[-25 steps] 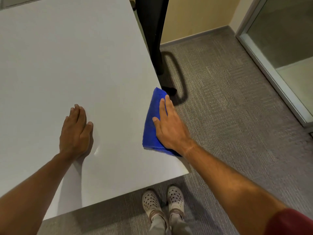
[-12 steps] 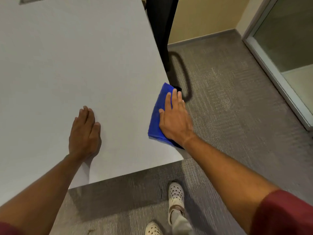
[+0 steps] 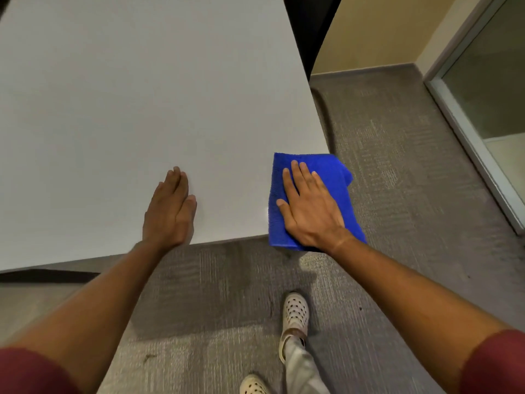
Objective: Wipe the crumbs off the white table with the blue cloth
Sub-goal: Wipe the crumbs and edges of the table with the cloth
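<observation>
The folded blue cloth (image 3: 335, 177) lies on the near right corner of the white table (image 3: 142, 95), and its right and near edges hang past the table's rim. My right hand (image 3: 308, 206) presses flat on the cloth, fingers spread and pointing away from me. My left hand (image 3: 170, 209) rests palm down on the bare tabletop close to the near edge, fingers together, holding nothing. I see no crumbs on the tabletop.
Grey carpet (image 3: 397, 166) surrounds the table on the right and near sides. A black upright post (image 3: 309, 29) stands at the table's far right edge. A glass panel with a pale frame (image 3: 477, 132) runs along the right. My feet in white perforated shoes (image 3: 295, 314) are below.
My right hand has slid the cloth toward me along the right edge to the table's near corner. I have stepped back, so both hands now lie at the near edge.
</observation>
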The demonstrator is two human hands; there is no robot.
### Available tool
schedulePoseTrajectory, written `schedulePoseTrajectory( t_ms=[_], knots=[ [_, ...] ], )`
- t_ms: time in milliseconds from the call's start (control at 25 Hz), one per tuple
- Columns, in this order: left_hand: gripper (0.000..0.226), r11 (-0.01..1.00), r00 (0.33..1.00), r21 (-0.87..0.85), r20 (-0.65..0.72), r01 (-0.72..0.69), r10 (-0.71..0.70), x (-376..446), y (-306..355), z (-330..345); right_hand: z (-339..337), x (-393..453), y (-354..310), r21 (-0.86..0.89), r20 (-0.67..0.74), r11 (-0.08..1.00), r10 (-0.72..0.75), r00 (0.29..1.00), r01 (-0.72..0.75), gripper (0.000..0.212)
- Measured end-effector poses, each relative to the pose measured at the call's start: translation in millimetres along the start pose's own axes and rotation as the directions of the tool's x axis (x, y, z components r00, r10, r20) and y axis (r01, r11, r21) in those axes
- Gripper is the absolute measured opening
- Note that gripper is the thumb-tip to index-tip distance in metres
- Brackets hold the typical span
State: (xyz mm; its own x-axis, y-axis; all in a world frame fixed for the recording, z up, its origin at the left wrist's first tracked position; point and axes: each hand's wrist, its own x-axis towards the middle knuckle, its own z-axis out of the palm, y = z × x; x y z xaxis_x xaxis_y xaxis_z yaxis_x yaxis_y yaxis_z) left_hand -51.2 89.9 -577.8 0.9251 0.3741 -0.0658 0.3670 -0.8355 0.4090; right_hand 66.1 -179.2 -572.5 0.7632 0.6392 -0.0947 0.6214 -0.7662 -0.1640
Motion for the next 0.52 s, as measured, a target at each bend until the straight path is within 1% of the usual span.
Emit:
schedulePoseTrajectory(
  t_ms=[160,240,280,320,400,520],
  knots=[
    [0.068,0.999,0.999,0.007,0.017,-0.035,0.035,-24,-7,-1,10,-5,-28,0.024,-0.017,0.999,-0.024,1.0,0.024,0.067],
    [0.067,0.998,0.998,0.035,0.016,-0.055,0.054,-28,-9,-2,9,-9,-24,0.078,-0.031,0.991,-0.103,0.994,0.105,0.067],
    [0.065,0.996,0.998,0.063,0.012,-0.068,0.067,-28,-10,-1,9,-17,-16,0.066,-0.043,0.987,-0.146,0.988,0.148,0.069],
    [0.063,0.992,0.996,0.098,0.006,-0.086,0.086,-28,-10,-1,9,-25,-7,0.014,-0.051,0.984,-0.175,0.983,0.176,0.072],
    [0.06,0.981,0.993,0.159,-0.015,-0.114,0.118,-28,-12,0,12,-39,4,-0.107,-0.054,0.979,-0.18,0.982,0.173,0.077],
    [0.059,0.969,0.991,0.215,-0.022,-0.123,0.131,-27,-11,2,21,-38,-5,-0.158,-0.077,0.977,-0.156,0.985,0.142,0.079]
  ],
)
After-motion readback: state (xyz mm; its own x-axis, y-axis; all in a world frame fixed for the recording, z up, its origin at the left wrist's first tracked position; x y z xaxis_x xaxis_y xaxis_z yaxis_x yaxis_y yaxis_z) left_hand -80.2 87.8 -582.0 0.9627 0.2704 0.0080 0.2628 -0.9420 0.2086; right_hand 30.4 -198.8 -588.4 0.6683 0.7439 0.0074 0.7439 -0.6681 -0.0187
